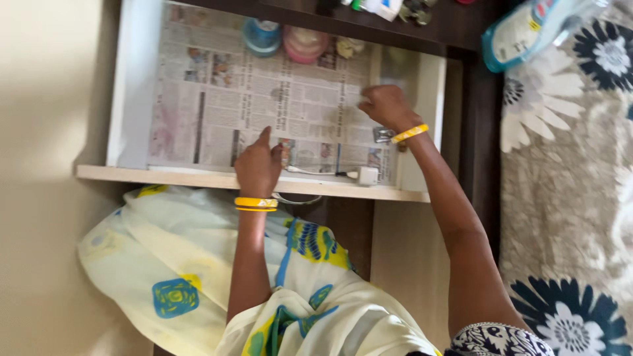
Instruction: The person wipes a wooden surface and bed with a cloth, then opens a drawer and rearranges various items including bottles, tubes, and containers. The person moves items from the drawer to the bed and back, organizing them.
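Your left hand with index finger extended and right hand with fingers pressed flat both rest on the thin printed newspaper sheet lining the open white wooden drawer; it's light, floppy, likely tear-prone, so grip an edge.

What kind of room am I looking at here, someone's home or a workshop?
Most likely a home, perhaps a bedroom. An open drawer lined with newspaper holds small round containers and a white charger, and a floral spread lies beside the dark wooden cabinet. Both hands rest on the paper.
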